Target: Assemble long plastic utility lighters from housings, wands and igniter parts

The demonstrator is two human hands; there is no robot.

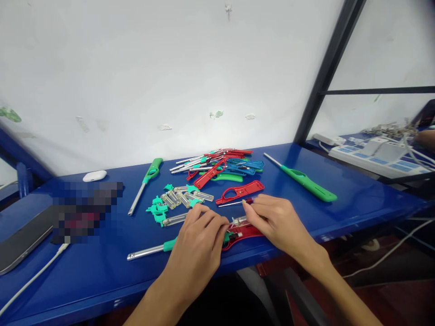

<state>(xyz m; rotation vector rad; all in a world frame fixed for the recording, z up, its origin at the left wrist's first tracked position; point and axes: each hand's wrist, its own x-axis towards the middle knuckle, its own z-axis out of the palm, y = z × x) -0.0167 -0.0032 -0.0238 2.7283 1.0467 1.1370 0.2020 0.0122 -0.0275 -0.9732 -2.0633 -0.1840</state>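
Note:
My left hand [200, 242] rests near the front edge of the blue table [356, 199], its curled fingers pressing down on a partly assembled long lighter [149, 250] with a metal tube and green collar. My right hand [275, 222] pinches a small clear part [239, 221] over the open red half-shell [246, 232] of that lighter. Just beyond my hands lie an empty red shell [240, 192] and a thin metal rod [231, 203].
A heap of red, blue and green shells and tubes [220, 165] lies further back. Clear fuel cells with green pieces [173, 201] sit left of centre. Finished green lighters lie at left [146, 183] and right [306, 182]. A phone [23, 242] with cable and a white case [94, 175] are far left.

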